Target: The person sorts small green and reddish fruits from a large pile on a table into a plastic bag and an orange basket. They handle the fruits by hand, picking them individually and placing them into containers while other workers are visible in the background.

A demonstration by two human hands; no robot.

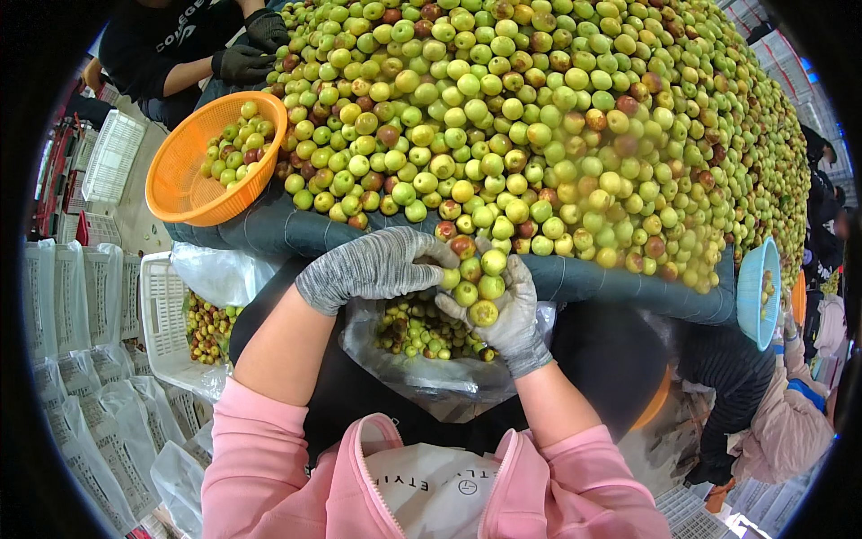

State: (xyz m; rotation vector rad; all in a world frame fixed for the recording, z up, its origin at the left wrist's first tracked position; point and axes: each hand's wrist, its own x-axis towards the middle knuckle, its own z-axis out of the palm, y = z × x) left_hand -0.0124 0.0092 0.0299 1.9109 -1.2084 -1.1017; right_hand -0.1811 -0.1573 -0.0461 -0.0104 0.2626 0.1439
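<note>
Green and reddish-brown jujube fruits lie in a large heap before me. Both my hands wear grey knit gloves at the heap's near edge. My right hand is palm up, cupping several of the fruits. From the left, my left hand reaches to the same fruits, fingertips at their side; whether it grips one is hard to tell. Below the hands, between the knees, a container lined with clear plastic holds more fruits.
A padded dark green edge borders the heap. An orange basket of fruit sits left, a light blue basket right. A white crate with fruit stands at my left, near stacked crates. Co-workers sit at upper left and right.
</note>
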